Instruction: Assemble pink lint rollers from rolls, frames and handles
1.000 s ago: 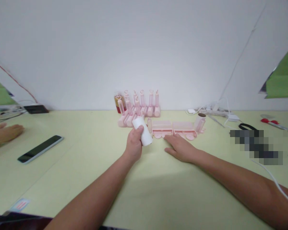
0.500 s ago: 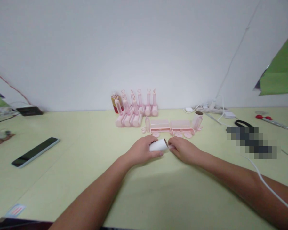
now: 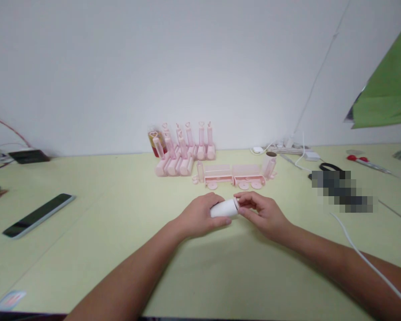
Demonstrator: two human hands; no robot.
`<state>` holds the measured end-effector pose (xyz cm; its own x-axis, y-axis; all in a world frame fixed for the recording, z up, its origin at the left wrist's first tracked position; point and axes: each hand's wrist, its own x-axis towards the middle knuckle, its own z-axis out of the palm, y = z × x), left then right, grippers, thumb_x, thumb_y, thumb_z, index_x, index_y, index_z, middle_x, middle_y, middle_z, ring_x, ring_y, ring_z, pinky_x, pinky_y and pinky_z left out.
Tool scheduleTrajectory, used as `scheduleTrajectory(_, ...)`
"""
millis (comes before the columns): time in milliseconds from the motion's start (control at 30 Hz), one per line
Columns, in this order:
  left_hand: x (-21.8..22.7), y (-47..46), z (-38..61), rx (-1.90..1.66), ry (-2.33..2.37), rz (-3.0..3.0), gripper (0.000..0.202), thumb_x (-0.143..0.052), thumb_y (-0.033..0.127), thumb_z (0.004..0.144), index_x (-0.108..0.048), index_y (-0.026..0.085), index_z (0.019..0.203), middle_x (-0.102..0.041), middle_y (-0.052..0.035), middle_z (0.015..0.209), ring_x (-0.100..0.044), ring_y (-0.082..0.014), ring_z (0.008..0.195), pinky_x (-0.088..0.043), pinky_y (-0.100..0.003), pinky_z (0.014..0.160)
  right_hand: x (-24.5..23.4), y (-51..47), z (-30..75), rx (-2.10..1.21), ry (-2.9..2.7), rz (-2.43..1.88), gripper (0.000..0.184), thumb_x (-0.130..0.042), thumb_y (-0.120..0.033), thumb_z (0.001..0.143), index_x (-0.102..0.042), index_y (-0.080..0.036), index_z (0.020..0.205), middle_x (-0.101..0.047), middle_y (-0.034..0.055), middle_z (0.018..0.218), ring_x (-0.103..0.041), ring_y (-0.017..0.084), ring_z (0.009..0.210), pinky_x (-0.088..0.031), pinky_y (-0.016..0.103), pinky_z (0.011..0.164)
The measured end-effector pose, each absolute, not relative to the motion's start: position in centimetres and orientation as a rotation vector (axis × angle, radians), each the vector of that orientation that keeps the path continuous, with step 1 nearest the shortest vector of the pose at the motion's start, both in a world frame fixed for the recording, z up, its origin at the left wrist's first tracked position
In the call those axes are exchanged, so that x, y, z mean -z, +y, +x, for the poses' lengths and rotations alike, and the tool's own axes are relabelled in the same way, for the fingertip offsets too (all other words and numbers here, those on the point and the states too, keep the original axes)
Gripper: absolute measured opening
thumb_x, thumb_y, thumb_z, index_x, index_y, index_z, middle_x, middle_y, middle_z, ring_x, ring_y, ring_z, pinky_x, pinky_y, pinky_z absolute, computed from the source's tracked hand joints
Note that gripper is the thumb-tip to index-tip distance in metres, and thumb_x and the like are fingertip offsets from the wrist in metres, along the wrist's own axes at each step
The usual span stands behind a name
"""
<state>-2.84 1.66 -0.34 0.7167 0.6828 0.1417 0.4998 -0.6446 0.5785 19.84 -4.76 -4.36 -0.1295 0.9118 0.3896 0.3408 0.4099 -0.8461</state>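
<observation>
My left hand (image 3: 203,217) is closed around a white paper tube (image 3: 223,208) that lies nearly level above the table. At the tube's right end, a pale round cap (image 3: 237,203) sits at the rim, with a thin dark gap beside it. My right hand (image 3: 261,215) pinches this cap between thumb and fingers; how deep it sits in the tube I cannot tell. Just beyond my hands lie two open pink plastic cases (image 3: 218,179) with clear lids and round discs (image 3: 256,185). A small clear pink-capped tube (image 3: 200,173) stands at their left.
Several assembled pink pieces with heart-shaped loops (image 3: 179,166) stand by the wall. Another white tube (image 3: 267,165) stands at the right of the cases. A phone (image 3: 39,216) lies left; a white cable (image 3: 361,254) crosses near my right forearm. Red-handled scissors (image 3: 367,163) lie far right.
My right hand has brought a pale cap against the tube's right end, which showed a dark open mouth before. The tube is now tilted closer to level. The view has shifted slightly.
</observation>
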Motion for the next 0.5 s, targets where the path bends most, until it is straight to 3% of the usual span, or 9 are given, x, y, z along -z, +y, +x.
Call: scheduleTrajectory(500, 0.67, 2.0, -2.78, -0.475, 0.855, 2.385, 0.044, -0.073, 0.047, 0.074, -0.068, 0.018, 0.107, -0.068, -0.006, 0.094, -0.06, -0.0212, 0.082, -0.042, -0.026, 0.069, 5.11, -4.53, 19.86, -0.558, -1.753, -1.109, 0.013, -0.063, -0.03, 0.089, -0.065, -0.022, 0.099, -0.069, 0.01, 0.117, -0.067, 0.023, 0.102, -0.053, 0.038, 0.087)
